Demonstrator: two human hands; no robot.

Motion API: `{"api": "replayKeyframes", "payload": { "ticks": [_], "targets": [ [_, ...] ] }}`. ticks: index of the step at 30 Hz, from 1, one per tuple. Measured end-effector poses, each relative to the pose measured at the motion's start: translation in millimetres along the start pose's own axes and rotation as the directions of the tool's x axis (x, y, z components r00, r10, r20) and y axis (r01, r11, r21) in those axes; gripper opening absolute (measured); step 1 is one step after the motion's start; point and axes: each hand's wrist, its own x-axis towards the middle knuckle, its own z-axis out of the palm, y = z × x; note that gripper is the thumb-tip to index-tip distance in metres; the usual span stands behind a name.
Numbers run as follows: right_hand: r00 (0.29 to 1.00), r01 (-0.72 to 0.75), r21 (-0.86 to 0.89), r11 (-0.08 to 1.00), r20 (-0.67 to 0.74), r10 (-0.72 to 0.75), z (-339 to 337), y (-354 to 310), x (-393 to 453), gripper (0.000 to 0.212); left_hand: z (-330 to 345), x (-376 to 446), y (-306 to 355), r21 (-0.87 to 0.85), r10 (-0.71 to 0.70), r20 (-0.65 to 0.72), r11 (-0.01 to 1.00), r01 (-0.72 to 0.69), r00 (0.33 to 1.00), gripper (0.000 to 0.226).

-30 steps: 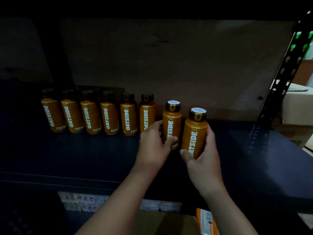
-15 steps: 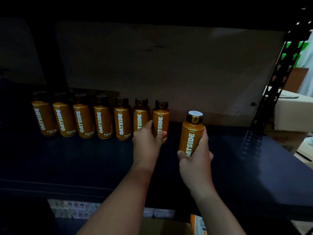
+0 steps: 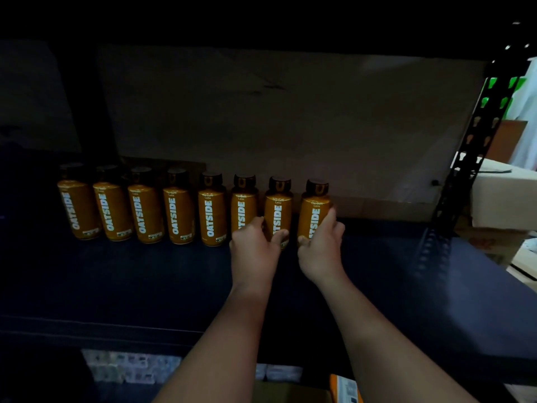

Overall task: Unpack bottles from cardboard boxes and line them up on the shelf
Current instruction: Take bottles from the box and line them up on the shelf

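step: seating the last two bottles in the shelf (image 3: 377, 286) row
left hand (image 3: 253, 248): fingers wrapped round seventh bottle (image 3: 277, 210)
right hand (image 3: 319, 248): gripping end bottle (image 3: 314, 212)
next: probably let go, grab more

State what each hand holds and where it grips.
Left hand: seventh bottle, lower body. Right hand: eighth bottle, lower body.

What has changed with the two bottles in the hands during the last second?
The right hand moved its bottle back from the front into the row, at the right end, and still grips it. The left hand pushed the seventh bottle back into line earlier and still holds it. The other six bottles stayed in place on the shelf.
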Motion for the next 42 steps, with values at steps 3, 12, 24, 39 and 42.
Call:
{"api": "replayKeyframes", "payload": {
  "ticks": [3, 12, 24, 39, 42],
  "targets": [
    [0.999, 0.024, 0.003, 1.000, -0.022, -0.024, 3, 3, -2, 0.098, -1, -1, 1, 0.002, -0.003, -0.001, 1.000, 0.003, 1.000, 0.044],
    [0.997, 0.052, -0.036, 0.998, -0.058, -0.054, 5, 3, -5, 0.092, -1, -1, 1, 0.012, -0.017, 0.025, 1.000, 0.017, 1.000, 0.050],
    [0.995, 0.058, -0.072, 0.996, -0.073, -0.063, 4, 4, -5, 0.090, -1, -1, 1, 0.044, -0.026, 0.012, 0.999, 0.025, 1.000, 0.046],
    [0.998, 0.018, 0.006, 1.000, -0.062, -0.018, -1, 1, -8, 0.098, -4, -3, 2, 0.017, -0.056, -0.007, 0.998, 0.056, 0.998, 0.052],
    [0.999, -0.029, 0.023, 0.999, -0.042, 0.030, -10, 2, -16, 0.105, -14, -13, 3, -0.023, -0.041, -0.020, 0.999, 0.041, 0.999, 0.053]
  ]
}}
